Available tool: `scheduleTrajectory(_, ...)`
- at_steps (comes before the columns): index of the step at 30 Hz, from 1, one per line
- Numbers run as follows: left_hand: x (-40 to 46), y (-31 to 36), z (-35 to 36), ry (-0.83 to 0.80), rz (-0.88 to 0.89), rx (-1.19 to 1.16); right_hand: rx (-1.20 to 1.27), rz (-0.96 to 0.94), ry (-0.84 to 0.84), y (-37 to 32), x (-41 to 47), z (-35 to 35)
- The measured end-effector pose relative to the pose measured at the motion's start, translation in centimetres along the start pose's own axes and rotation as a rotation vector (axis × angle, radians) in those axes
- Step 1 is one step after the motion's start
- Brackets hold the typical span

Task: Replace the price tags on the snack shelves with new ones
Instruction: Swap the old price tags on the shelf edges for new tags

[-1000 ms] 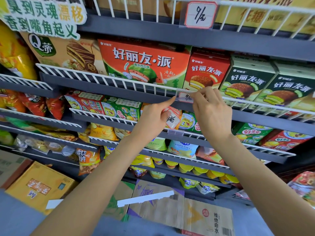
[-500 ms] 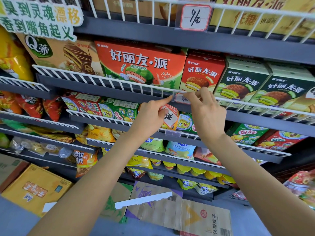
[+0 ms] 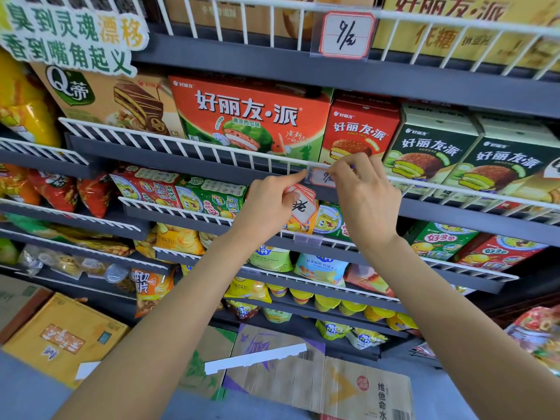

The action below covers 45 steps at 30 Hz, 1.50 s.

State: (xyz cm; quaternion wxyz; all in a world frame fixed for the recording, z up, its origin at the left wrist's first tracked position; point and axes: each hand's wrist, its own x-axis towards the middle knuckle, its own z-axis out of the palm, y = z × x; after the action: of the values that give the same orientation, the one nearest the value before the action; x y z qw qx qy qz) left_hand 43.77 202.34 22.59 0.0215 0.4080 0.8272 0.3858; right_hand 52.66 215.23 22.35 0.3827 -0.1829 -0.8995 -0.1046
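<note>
Your right hand (image 3: 365, 198) pinched the tag (image 3: 321, 177) on the rail (image 3: 188, 144). Your left hand (image 3: 269, 204) held cards (image 3: 303, 204), one finger pointing.

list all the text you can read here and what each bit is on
"9/2": price tag on the top rail
"好丽友·派": watermelon box, red box, green boxes
"Q蒂": tan cake box
"臭到灵魂漂移 香到嘴角起义": green sign
"维他命水": floor carton
Tag in clear holder: half hidden by right hand
Card in left hand: unclear
</note>
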Motion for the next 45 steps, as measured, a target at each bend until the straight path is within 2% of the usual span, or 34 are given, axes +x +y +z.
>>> scheduleTrajectory(5, 0.7, 0.0, -0.7, 0.031, -0.029, -0.028, 0.107, 0.049, 0.02, 0.0, 0.3, 0.5)
scheduleTrajectory(9, 0.5, 0.2, -0.4, 0.064, -0.104, -0.216, 0.188, 0.075, 0.019, 0.0, 0.3, 0.4)
scheduleTrajectory(14, -0.3, -0.2, 0.2, 0.08, -0.259, -0.59, 0.193, 0.076, 0.035, -0.2, -0.1, 0.0)
scheduleTrajectory(16, -0.7, -0.5, 0.3, 0.086, -0.277, -0.643, 0.289, 0.121, 0.032, -0.7, -1.5, -0.2)
scheduleTrajectory(18, -1.1, -0.9, 0.3, 0.075, -0.278, -0.649, 0.446, 0.197, -0.05, -1.3, -3.1, -0.3)
scheduleTrajectory(22, -2.2, -1.3, 1.1, 0.019, -0.304, -0.651, 0.818, 0.386, -0.325, -2.0, -5.0, -0.1)
scheduleTrajectory(27, -3.7, -2.0, 3.3, -0.054, -0.394, -0.75, 0.943, 0.586, -0.431, -1.9, -6.4, 1.2)
scheduleTrajectory(31, -5.0, -3.5, 5.0, -0.117, -0.431, -0.823, 0.953, 0.632, -0.503, -1.3, -8.1, 2.3)
scheduleTrajectory(36, -5.6, -5.1, 7.1, -0.045, -0.496, -0.797, 0.891, 0.62, -0.552, -1.0, -10.0, 3.8)
scheduleTrajectory(40, -5.6, -6.4, 8.6, -0.025, -0.495, -0.671, 0.827, 0.672, -0.514, 0.2, -10.6, 4.8)
scheduleTrajectory(43, -5.0, -7.5, 9.9, -0.102, -0.511, -0.502, 0.701, 0.604, -0.521, 1.1, -10.6, 5.3)
scheduleTrajectory(45, -4.4, -7.9, 10.6, -0.158, -0.533, -0.474, 0.632, 0.527, -0.507, 1.7, -10.5, 5.7)
